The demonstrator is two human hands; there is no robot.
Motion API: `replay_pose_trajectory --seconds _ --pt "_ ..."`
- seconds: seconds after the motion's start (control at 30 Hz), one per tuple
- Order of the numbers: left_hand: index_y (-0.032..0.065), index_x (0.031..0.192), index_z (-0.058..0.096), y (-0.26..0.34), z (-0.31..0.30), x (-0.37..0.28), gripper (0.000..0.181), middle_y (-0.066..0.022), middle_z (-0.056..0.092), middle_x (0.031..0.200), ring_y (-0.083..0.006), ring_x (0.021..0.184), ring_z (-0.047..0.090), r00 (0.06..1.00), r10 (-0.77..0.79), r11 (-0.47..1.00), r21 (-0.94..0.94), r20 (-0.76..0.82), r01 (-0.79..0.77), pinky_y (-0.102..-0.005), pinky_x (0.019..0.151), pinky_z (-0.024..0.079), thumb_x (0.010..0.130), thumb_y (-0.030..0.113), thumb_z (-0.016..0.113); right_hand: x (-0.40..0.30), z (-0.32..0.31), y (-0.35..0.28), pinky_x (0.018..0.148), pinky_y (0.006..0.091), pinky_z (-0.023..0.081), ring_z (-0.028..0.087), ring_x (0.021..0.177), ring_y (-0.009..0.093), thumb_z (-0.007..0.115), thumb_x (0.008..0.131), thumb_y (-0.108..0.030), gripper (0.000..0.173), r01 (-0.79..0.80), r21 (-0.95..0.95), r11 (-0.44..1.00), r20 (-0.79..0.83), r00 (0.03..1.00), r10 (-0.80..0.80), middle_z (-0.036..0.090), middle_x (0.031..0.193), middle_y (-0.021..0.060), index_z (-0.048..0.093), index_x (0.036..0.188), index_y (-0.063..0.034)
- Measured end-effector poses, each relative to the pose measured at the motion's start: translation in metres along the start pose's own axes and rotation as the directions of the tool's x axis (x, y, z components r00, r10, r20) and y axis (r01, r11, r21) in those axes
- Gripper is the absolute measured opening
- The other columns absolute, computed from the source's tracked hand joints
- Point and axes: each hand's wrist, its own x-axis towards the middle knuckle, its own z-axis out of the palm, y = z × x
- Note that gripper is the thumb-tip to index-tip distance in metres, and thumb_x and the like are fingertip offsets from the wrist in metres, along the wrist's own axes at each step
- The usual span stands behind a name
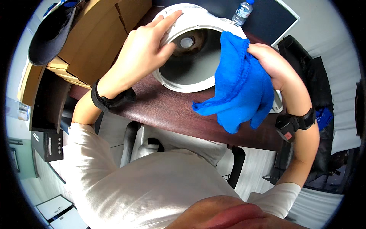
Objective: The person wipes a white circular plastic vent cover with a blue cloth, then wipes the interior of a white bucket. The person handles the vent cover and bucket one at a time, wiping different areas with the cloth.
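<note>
A white round appliance housing (189, 88) with a deep grey hollow lies on a dark reddish-brown table (171, 114), its opening turned towards me. At the bottom of the hollow is a pale round part (186, 42) with a brownish ring about it. My left hand (148, 43) rests on the upper left of the housing, fingers apart. In my right hand (267, 58) a blue cloth (243, 83) is pinched at its top; it hangs over the right part of the opening and hides the rim there. Black straps are on both wrists.
A plastic water bottle (242, 13) with a blue cap stands behind the housing. Cardboard boxes (94, 43) are stacked at the left, near a black cap (51, 37). Part of a white object (277, 103) shows beside the cloth. A black chair (323, 86) is at the right.
</note>
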Motion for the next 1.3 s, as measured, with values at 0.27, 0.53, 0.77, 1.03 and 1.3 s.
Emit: replay_pose_trajectory --seconds 0.27,0.53,0.77,1.03,1.3 --pt "0.0227 0.143 0.050 0.021 0.014 0.004 0.069 -0.0295 0.062 0.119 -0.0361 0.076 0.070 0.996 0.092 0.955 0.282 0.005 -0.090 -0.0418 0.072 0.057 0.077 0.016 0.067 -0.017 0.001 -0.014 0.069 0.0296 0.058 0.067 0.072 0.014 0.053 0.095 -0.017 0.025 -0.113 -0.291 0.950 -0.113 0.990 0.083 0.072 0.088 0.0098 0.070 0.099 0.0012" --pt "0.0239 0.140 0.054 0.029 0.019 0.024 0.064 -0.0172 0.070 0.091 -0.0349 0.072 0.069 0.996 0.067 0.938 0.335 0.059 -0.083 -0.0429 0.066 0.056 0.077 0.021 0.070 -0.015 0.016 -0.011 0.069 0.0303 0.058 0.070 0.073 0.017 0.052 0.096 -0.021 0.028 0.000 -0.331 0.944 -0.067 0.997 -0.024 0.071 0.088 0.0109 0.068 0.105 0.0006" --pt "0.0247 0.139 0.055 0.032 0.025 0.026 0.065 -0.0184 0.070 0.094 -0.0346 0.071 0.069 0.993 0.116 0.905 0.409 0.020 -0.114 -0.0432 0.066 0.057 0.076 0.020 0.069 -0.011 0.010 -0.008 0.069 0.0281 0.057 0.069 0.071 0.015 0.051 0.095 -0.022 0.028 -0.020 -0.505 0.863 -0.156 0.985 -0.068 0.071 0.088 0.0088 0.068 0.101 -0.0013" --pt "0.0296 0.140 0.055 0.033 0.027 0.025 0.067 -0.0254 0.066 0.115 -0.0345 0.072 0.070 0.986 0.158 0.894 0.417 0.047 -0.163 -0.0416 0.068 0.058 0.075 0.021 0.070 -0.014 -0.009 -0.003 0.072 0.0287 0.056 0.069 0.074 0.016 0.051 0.094 -0.019 0.027 -0.026 -0.584 0.811 -0.068 0.998 -0.017 0.072 0.090 0.0094 0.071 0.099 -0.0033" --pt "0.0307 0.139 0.056 0.027 0.026 0.009 0.069 -0.0258 0.064 0.119 -0.0317 0.073 0.072 0.997 0.073 0.952 0.298 0.005 -0.071 -0.0372 0.070 0.058 0.073 0.014 0.070 -0.013 -0.021 0.033 0.074 0.0342 0.056 0.068 0.078 0.021 0.053 0.095 -0.026 0.033 0.116 -0.462 0.879 -0.110 0.976 -0.186 0.070 0.096 0.0136 0.065 0.112 -0.0006"
